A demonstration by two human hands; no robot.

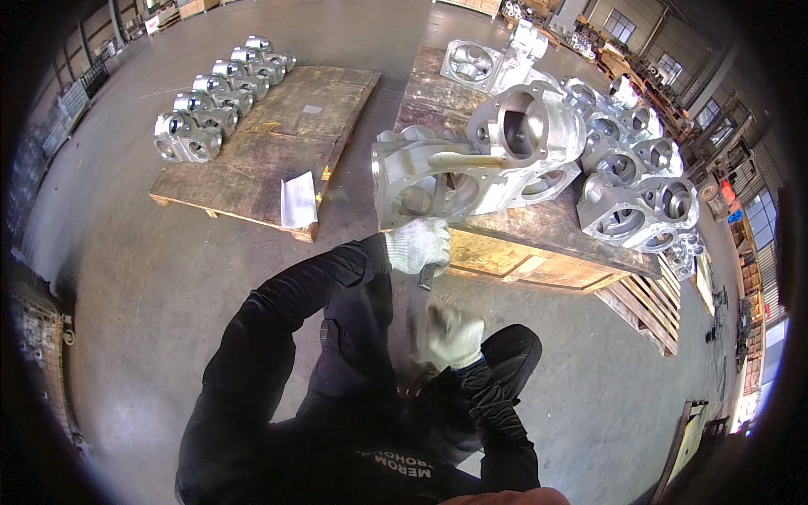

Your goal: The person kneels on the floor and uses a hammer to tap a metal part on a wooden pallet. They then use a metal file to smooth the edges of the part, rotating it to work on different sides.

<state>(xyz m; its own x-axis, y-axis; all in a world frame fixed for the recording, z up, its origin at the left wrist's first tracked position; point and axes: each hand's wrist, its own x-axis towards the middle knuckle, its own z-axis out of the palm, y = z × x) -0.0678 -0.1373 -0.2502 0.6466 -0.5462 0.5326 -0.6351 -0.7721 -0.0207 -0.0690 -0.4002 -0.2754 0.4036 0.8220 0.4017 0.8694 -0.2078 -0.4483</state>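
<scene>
My left hand (pixel 419 245), in a white knit glove, is closed beside the front lower edge of a large silver metal casting (pixel 429 181). The end of a dark, short bar-like object (pixel 427 277) sticks out below its fingers; the rest of that object is hidden. Lower down, over my bent knees, my right hand (pixel 455 333) wears a similar glove. Motion smears its fingers, so any grip there cannot be made out. The casting has round openings and lies on a wooden crate (pixel 539 271). Another casting (pixel 528 124) with a wide round bore rests against it.
More silver castings (pixel 640 202) crowd the crate's right side. At left, a low wooden pallet (pixel 295 126) bears a row of castings (pixel 220 88) and a white paper sheet (pixel 299 200). A slatted pallet (pixel 648 303) lies on the concrete floor beyond the crate's right end.
</scene>
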